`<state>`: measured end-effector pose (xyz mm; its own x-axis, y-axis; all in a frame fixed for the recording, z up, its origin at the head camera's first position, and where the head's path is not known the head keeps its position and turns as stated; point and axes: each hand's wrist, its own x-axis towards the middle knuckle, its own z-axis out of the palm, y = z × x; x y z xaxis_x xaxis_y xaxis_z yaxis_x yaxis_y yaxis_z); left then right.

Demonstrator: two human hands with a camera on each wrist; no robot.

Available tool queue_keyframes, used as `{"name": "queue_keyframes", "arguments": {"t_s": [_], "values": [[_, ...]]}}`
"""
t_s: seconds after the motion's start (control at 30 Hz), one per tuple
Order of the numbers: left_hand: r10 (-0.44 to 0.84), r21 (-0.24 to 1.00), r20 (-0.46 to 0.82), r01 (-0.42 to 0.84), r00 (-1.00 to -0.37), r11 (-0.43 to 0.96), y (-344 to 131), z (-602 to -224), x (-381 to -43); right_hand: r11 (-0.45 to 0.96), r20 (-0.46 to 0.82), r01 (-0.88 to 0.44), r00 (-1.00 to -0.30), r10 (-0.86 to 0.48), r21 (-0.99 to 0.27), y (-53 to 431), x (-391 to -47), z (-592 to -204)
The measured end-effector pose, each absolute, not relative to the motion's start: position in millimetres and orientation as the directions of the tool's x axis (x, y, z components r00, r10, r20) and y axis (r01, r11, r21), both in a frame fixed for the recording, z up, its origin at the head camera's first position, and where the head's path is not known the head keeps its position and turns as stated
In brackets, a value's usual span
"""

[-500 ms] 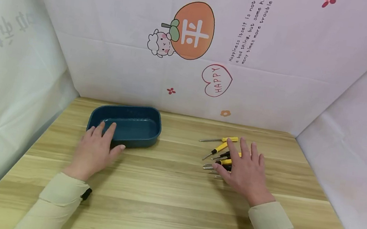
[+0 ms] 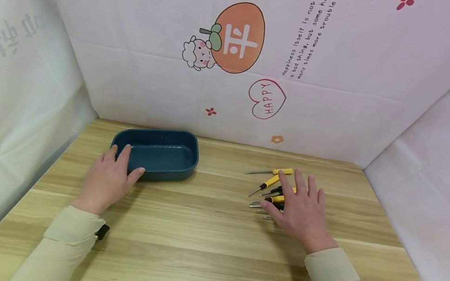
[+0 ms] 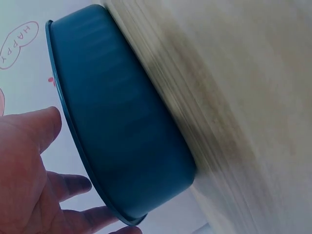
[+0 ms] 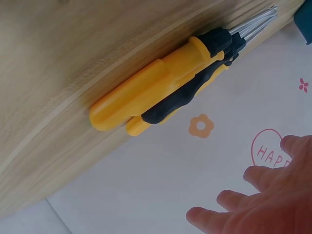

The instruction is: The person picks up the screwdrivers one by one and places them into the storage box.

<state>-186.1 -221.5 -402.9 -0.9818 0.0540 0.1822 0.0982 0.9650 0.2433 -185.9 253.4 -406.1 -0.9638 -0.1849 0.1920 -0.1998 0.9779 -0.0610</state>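
Observation:
A dark blue rectangular bin [image 2: 166,175] with rounded corners stands at the back left of the table. My left hand [image 2: 106,181] is over its near left corner, fingers spread and relaxed; in the left wrist view the thumb and fingers [image 3: 73,187] come right at the bin's rim. To the right lies a group of screwdrivers with yellow and black handles; one yellow screwdriver [image 2: 282,171] lies farthest back, another [image 2: 270,181] just nearer. My right hand [image 2: 302,211] hovers over the group with fingers spread, hiding several handles. The right wrist view shows a thick yellow handle [image 4: 146,90] below the palm.
The wooden table [image 2: 196,240] meets a white printed sheet [image 2: 151,89] along its back edge. More white sheeting hangs at the left [image 2: 16,87] and right [image 2: 440,171] sides, close to the table's edges.
My left hand has moved a little left, so its fingers reach less far over the bin. The right hand and the screwdrivers have stayed in place.

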Motion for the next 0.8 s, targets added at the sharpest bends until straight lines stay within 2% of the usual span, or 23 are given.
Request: {"name": "queue_keyframes", "arguments": {"t_s": [0.8], "values": [[-0.075,0.321,0.164,-0.019,-0.984,0.947,-237.8,-405.7,-199.3,0.977,0.201,-0.205,-0.961,-0.19,-0.055,253.4,-184.5,-405.7]]}}
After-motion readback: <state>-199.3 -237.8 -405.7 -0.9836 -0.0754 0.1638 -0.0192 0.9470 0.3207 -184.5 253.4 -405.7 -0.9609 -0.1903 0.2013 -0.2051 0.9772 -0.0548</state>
